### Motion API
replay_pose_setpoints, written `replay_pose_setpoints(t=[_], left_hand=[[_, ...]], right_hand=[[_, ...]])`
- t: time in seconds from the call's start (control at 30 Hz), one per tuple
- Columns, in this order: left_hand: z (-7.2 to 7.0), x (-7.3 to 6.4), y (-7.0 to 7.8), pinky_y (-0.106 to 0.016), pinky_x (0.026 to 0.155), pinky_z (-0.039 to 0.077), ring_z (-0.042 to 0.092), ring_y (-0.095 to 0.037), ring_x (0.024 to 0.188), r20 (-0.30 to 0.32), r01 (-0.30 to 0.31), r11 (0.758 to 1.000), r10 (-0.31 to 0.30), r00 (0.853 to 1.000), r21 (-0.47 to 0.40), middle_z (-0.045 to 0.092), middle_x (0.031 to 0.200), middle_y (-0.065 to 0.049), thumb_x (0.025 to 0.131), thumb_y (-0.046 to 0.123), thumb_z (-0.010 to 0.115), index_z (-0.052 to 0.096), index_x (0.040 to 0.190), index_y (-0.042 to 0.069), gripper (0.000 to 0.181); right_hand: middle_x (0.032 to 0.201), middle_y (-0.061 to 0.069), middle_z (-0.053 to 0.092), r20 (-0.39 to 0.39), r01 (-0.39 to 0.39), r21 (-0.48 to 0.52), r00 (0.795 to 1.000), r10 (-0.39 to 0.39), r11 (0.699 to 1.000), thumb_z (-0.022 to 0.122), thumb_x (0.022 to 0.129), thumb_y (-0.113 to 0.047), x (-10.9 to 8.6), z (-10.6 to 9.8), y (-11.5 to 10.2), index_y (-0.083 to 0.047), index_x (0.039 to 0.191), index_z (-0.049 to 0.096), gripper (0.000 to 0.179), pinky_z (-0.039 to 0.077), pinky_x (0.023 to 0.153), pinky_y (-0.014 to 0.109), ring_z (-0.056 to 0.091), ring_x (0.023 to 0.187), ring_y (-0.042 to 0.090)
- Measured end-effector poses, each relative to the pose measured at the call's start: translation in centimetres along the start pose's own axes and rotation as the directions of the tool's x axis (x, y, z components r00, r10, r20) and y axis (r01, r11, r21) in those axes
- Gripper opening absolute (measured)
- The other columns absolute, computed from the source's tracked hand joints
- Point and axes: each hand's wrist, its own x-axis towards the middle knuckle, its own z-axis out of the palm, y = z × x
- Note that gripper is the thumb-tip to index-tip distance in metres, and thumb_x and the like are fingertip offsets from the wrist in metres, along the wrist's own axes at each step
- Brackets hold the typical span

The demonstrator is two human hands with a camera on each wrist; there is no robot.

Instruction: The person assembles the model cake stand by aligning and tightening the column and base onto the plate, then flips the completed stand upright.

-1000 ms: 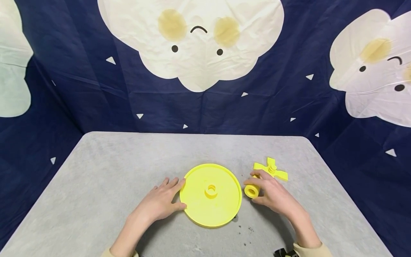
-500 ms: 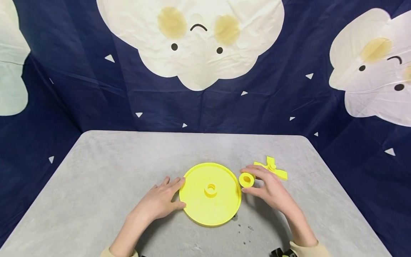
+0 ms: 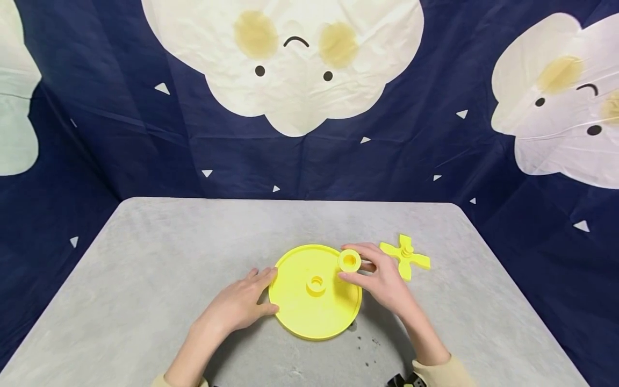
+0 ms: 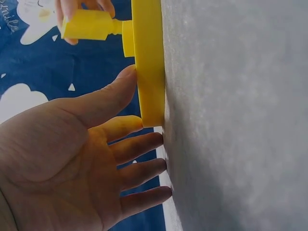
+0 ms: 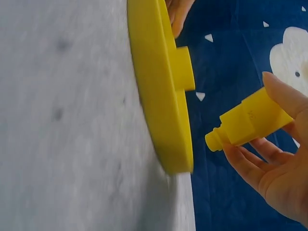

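Observation:
A round yellow disc (image 3: 300, 314) with a raised rim and a hollow socket (image 3: 316, 285) at its centre lies flat on the table. My left hand (image 3: 237, 306) rests at its left edge, thumb and straight fingers touching the rim. With thumb and fingers, my right hand (image 3: 379, 274) pinches a short yellow post (image 3: 349, 261) above the right part of the disc. That post has a wide hollow end facing up and, in the right wrist view, a narrow stepped knob (image 5: 213, 140) at its tilted lower end. It hangs apart from the disc.
Right of the disc lies a yellow four-armed cross piece (image 3: 405, 257) with a peg at its middle. The grey table (image 3: 203, 231) ends at a dark blue cloth (image 3: 159, 150) printed with clouds.
My right hand has lifted the post and carried it left, from beside the cross piece to over the disc. My left hand stays at the rim.

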Motion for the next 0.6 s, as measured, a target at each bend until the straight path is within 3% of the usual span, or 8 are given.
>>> replay_pose_setpoints(t=[0.13, 0.33, 0.6], left_hand=[[0.0, 0.0, 0.0, -0.054, 0.113, 0.032, 0.029, -0.032, 0.143, 0.000, 0.007, 1.000, -0.007, 1.000, -0.006, 0.037, 0.152, -0.003, 0.082, 0.041, 0.070, 0.037, 0.146, 0.016, 0.077], [-0.1, -0.1, 0.0, -0.054, 0.112, 0.032, 0.030, -0.032, 0.142, -0.005, 0.005, 1.000, -0.005, 1.000, 0.002, 0.037, 0.152, -0.004, 0.082, 0.041, 0.070, 0.036, 0.146, 0.016, 0.077], [-0.2, 0.0, 0.1, -0.054, 0.113, 0.032, 0.030, -0.032, 0.143, 0.008, 0.013, 1.000, -0.013, 1.000, -0.005, 0.037, 0.152, -0.003, 0.082, 0.042, 0.070, 0.036, 0.147, 0.017, 0.077]], right_hand=[[0.120, -0.009, 0.060, -0.023, -0.060, 0.019, 0.998, 0.060, 0.998, 0.077, 0.074, -0.043, 0.4, 0.9, -1.1, -0.032, 0.121, 0.061, 0.051, 0.057, 0.088, 0.026, 0.061, 0.106, 0.012], [0.118, -0.004, 0.064, -0.019, -0.118, 0.085, 0.993, 0.120, 0.989, 0.077, 0.078, -0.031, 1.0, 2.1, -3.2, -0.029, 0.119, 0.062, 0.043, 0.057, 0.086, 0.037, 0.065, 0.099, 0.017], [0.116, -0.001, 0.066, 0.016, -0.154, 0.089, 0.988, 0.153, 0.984, 0.076, 0.079, -0.027, 1.1, 3.0, -4.7, -0.022, 0.120, 0.063, 0.043, 0.056, 0.083, 0.036, 0.068, 0.093, 0.021]])
